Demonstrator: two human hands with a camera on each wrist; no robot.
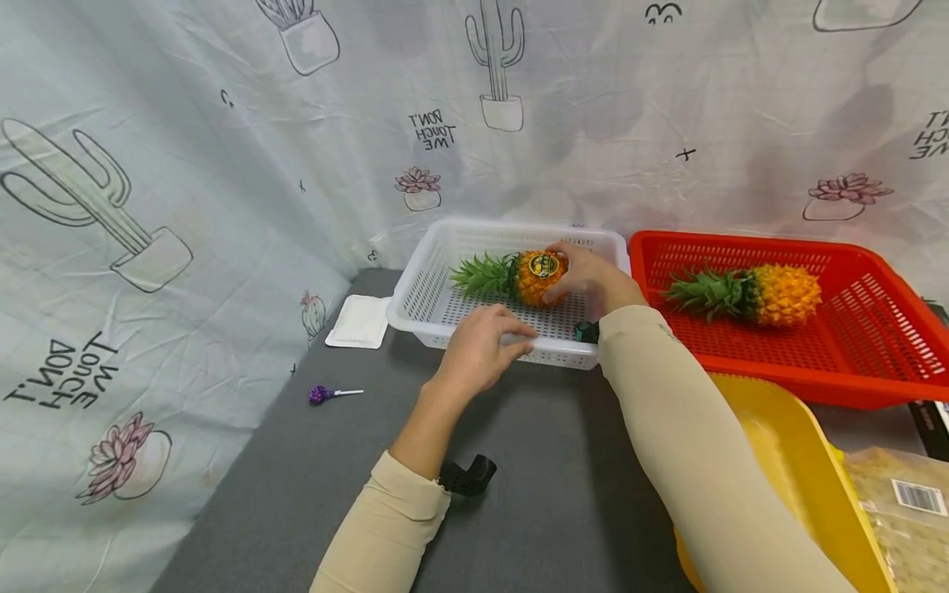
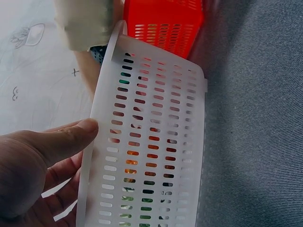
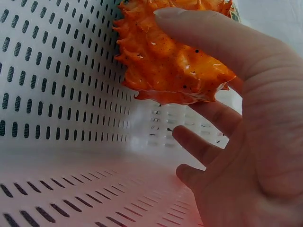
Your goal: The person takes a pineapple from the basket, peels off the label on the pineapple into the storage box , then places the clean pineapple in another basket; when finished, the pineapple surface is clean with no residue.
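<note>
My right hand (image 1: 589, 276) reaches into the white plastic basket (image 1: 423, 317) and holds a small pineapple (image 1: 530, 276) by its base end. The pineapple lies on its side with green leaves pointing left and a round black-and-yellow sticker on top. In the right wrist view, the thumb and index finger lie around its spiky orange body (image 3: 175, 52); the other fingers are spread below. My left hand (image 1: 482, 346) is at the basket's front rim. In the left wrist view, its thumb (image 2: 78, 137) touches the rim while the fingers lie behind the wall.
A red basket (image 1: 882, 362) on the right holds another pineapple (image 1: 782, 295). In front of it are a yellow tray (image 1: 771, 428) and a clear packet (image 1: 900, 511). A white square packet (image 1: 358, 321) and a purple lollipop-like item (image 1: 322, 394) lie left. A printed curtain hangs behind.
</note>
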